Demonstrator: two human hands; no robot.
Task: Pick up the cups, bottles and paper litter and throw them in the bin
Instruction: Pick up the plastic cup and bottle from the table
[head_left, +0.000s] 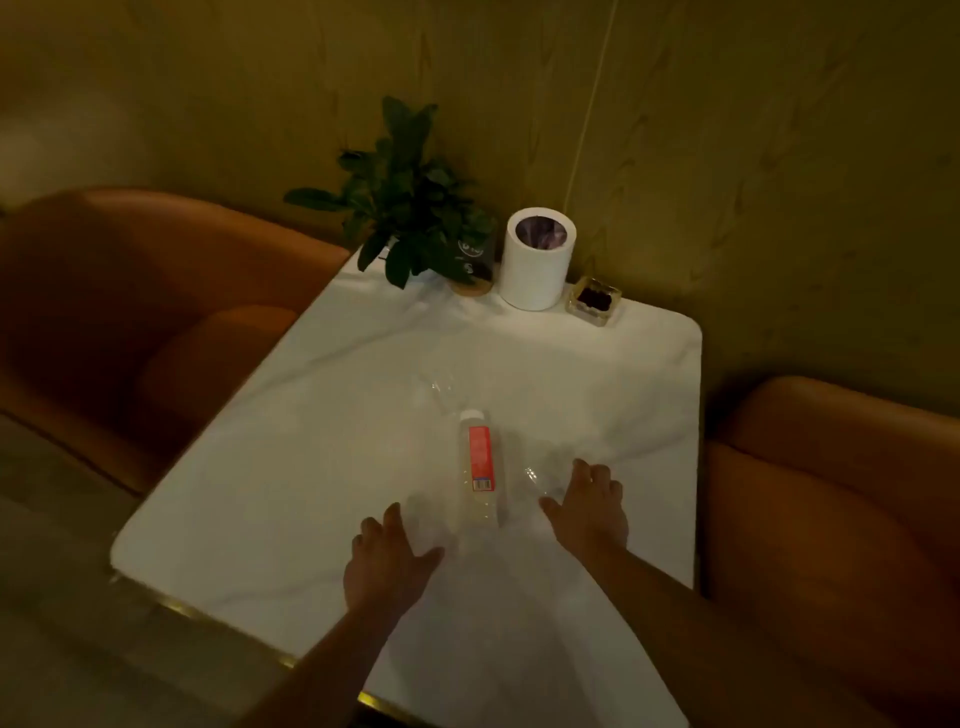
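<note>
A clear plastic bottle (478, 470) with a red label and white cap lies on its side in the middle of the white marble table (291, 467). A clear plastic cup (540, 480) lies just right of the bottle, faint against the tabletop. Another clear cup (441, 392) lies beyond the bottle's cap. My left hand (387, 564) hovers open below and left of the bottle, fingers spread. My right hand (589, 506) is open too, fingers next to the near cup, not gripping it. A small white round bin (535, 267) stands at the table's far edge.
A potted green plant (410, 208) stands left of the bin, with a dark cylinder on a wooden base (470, 270) beside it. A small glass dish with dark contents (595, 301) sits right of the bin. Orange seats (130, 322) flank the table on both sides.
</note>
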